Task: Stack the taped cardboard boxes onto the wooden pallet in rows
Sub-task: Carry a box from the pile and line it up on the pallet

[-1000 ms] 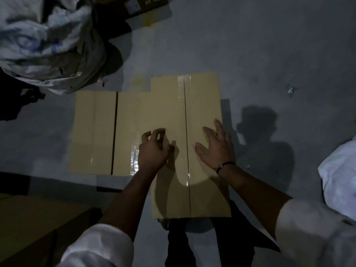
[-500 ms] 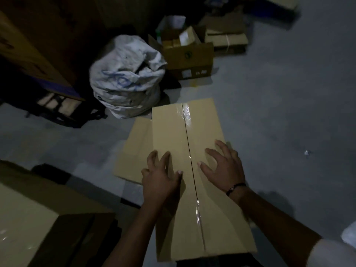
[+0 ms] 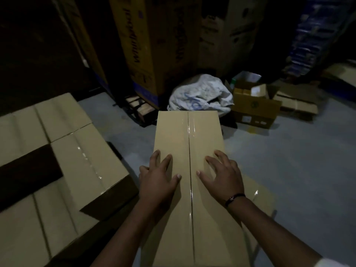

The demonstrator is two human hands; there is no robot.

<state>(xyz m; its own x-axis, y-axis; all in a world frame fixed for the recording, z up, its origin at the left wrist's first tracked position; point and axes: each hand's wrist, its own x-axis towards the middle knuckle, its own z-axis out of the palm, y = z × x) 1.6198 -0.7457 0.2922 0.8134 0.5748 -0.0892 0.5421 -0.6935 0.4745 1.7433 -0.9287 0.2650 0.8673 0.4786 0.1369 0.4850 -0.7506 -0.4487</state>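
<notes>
Cardboard box [image 3: 173, 132] with a taped seam fills the frame's centre, left hand [image 3: 157, 183] and right hand [image 3: 224, 177] lying on top, fingers [image 3: 221, 158] spread flat, stacked boxes [image 3: 77, 157] at left.

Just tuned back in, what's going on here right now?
A person has both hands spread flat on top of a taped cardboard box: the left hand left of its tape seam, the right hand right of it. That box is not yet among the stacked boxes lying in rows on their left; what those rest on is hidden. A white sack and an open carton sit beyond.
</notes>
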